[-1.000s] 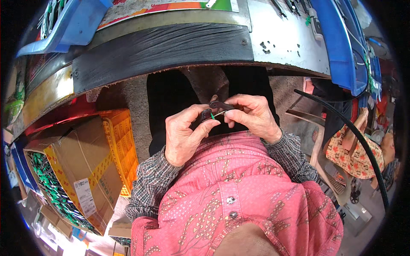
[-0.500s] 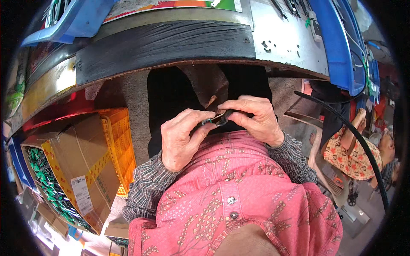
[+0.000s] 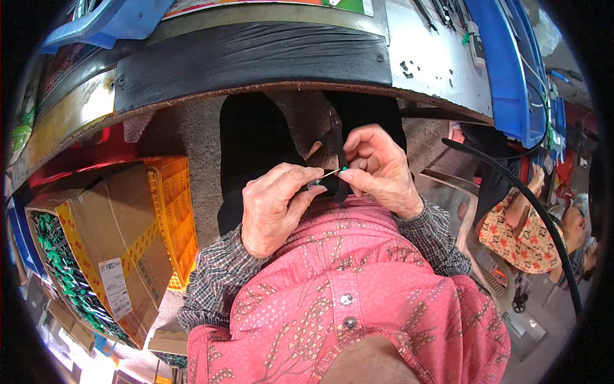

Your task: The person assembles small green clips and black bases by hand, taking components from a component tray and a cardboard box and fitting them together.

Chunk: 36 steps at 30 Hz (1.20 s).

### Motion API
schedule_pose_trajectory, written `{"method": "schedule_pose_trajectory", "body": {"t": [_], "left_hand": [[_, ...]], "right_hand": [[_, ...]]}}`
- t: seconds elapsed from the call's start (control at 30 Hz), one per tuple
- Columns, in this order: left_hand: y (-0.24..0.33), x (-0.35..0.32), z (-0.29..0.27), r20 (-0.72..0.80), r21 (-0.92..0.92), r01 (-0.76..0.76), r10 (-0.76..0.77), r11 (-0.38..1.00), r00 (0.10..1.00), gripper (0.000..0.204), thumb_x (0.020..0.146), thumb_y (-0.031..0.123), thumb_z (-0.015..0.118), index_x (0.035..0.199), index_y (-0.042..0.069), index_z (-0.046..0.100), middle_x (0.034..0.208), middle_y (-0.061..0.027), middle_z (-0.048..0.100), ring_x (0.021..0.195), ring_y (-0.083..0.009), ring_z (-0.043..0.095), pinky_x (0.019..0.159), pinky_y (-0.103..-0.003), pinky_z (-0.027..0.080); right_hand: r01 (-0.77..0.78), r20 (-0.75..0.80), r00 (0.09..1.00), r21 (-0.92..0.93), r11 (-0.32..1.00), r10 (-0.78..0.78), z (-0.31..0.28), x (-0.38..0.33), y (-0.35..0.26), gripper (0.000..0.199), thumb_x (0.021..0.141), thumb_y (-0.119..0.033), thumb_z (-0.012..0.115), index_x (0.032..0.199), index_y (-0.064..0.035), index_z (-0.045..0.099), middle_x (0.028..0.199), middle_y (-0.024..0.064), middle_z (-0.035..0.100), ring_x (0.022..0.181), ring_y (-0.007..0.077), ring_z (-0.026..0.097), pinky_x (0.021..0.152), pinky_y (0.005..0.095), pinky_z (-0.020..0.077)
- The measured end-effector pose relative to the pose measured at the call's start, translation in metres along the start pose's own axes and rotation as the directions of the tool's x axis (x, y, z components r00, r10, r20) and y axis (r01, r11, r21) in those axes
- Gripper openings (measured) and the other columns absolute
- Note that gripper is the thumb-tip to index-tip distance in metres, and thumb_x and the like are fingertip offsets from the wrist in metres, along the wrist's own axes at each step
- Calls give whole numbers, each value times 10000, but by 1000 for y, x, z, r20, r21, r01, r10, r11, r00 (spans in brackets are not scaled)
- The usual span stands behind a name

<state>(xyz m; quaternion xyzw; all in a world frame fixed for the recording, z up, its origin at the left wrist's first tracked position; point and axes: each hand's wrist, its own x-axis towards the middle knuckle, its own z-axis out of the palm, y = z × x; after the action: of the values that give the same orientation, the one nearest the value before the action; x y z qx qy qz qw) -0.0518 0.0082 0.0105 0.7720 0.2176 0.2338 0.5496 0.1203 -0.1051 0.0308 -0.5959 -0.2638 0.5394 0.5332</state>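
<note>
My two hands are close together above my lap, just in front of the bench edge. With fingertips pinched, my left hand grips a thin pale metal pin that points toward the right hand. Some dark and greenish stuff shows between its thumb and forefinger. Thumb and curled fingers of my right hand are closed at a small green-tipped piece, which meets the pin's end. A long dark strip runs up from there over the dark lap; what the right palm encloses is hidden.
Ahead lies the curved bench edge with a black covering. A blue bin and tools are at its right. On the left are a cardboard box of green-and-black pieces and an orange crate. Another person sits right, beyond a black hose.
My right hand has turned, and its fingers have curled back from the black piece. The thin pin and green tip now show between the hands. My left hand keeps its pinch.
</note>
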Motion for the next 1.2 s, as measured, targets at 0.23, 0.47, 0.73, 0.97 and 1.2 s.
{"method": "schedule_pose_trajectory", "body": {"t": [0.23,0.47,0.73,0.97,1.2], "left_hand": [[-1,-1,-1,-13,-2,14,-15,1000,1000,231,717,-4,726,943,17,683,847,-112,672,736,-203,659,648,-282,512],[-1,0,-3,0,2,47,-47,999,999,220,724,2,725,939,15,681,841,-112,670,732,-207,657,655,-280,506],[0,-1,-4,-29,1,43,-43,999,999,210,728,1,721,933,15,679,852,-118,674,760,-218,668,664,-281,508],[1,-1,-1,-25,-1,15,-15,1000,1000,225,723,7,725,943,19,679,831,-111,666,737,-210,660,652,-282,506],[1,0,0,-40,3,0,0,1000,999,229,723,9,726,947,18,680,827,-111,663,719,-209,654,647,-281,505]], "right_hand": [[-74,-45,996,-19,997,73,-4,-1,6,264,833,17,656,1082,23,568,897,37,551,648,28,524,549,164,429],[66,-20,997,-140,988,-69,-8,2,14,206,856,-3,638,1059,23,615,778,30,594,650,38,558,518,178,446],[-93,-6,996,35,995,93,-5,0,5,191,896,-41,593,1072,32,611,784,58,630,558,60,554,508,180,467],[-107,10,994,102,989,107,-8,2,3,194,869,-61,632,1033,33,590,798,103,646,463,51,498,407,164,392],[-34,-135,990,100,994,48,3,4,-3,253,826,14,668,1062,29,578,783,27,590,543,42,506,472,172,406]]}}
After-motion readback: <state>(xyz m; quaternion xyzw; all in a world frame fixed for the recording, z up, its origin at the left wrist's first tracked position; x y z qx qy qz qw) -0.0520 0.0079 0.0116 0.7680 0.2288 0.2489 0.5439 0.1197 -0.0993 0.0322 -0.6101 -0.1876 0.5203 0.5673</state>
